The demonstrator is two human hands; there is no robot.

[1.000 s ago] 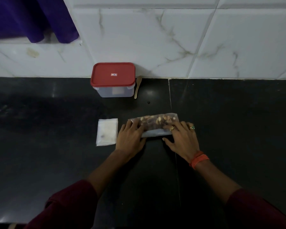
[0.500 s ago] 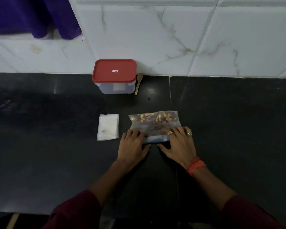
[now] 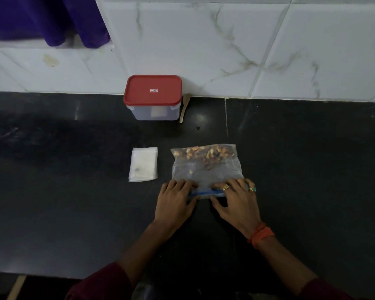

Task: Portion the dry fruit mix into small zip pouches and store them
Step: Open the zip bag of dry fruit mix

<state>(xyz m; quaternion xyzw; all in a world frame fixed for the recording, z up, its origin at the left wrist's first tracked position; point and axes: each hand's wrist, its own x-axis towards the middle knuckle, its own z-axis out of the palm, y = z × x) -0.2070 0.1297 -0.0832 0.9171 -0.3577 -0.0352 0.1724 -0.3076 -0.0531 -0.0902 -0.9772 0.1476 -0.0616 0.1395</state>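
A clear zip bag (image 3: 206, 167) lies flat on the black counter (image 3: 301, 169), with the dry fruit mix (image 3: 204, 153) gathered at its far end. Its blue zip strip (image 3: 206, 193) faces me. My left hand (image 3: 175, 202) rests on the strip's left end, fingers on top and thumb at the near edge. My right hand (image 3: 236, 202), with two rings, holds the strip's right end the same way. A stack of small empty pouches (image 3: 143, 164) lies left of the bag.
A plastic box with a red lid (image 3: 153, 97) stands against the white tiled wall, lid on. A small wooden spoon (image 3: 185, 108) lies right of it. One dark crumb (image 3: 197, 127) sits near the spoon. Purple cloth (image 3: 46, 18) hangs at the top left.
The bag was rolled or folded under both hands; now it lies spread out flat. Both hands have drawn back toward me to the zip strip.
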